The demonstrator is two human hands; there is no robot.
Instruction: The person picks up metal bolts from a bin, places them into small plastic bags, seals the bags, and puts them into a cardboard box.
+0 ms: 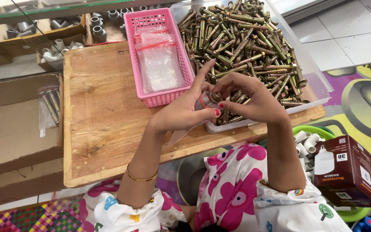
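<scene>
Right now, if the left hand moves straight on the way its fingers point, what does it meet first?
The left hand points up and right, so it would probably first meet the brass-coloured bolts heaped in the clear tray; depth is unclear.

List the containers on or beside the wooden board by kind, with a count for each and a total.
Pink plastic basket: 1
Clear tray of bolts: 1
Green basket of white pipe fittings: 1
Dark red carton: 1
Total: 4

Bolt mostly hidden between fingers. Clear bin cut off at top edge. Blue toy cropped at bottom corner.
</scene>
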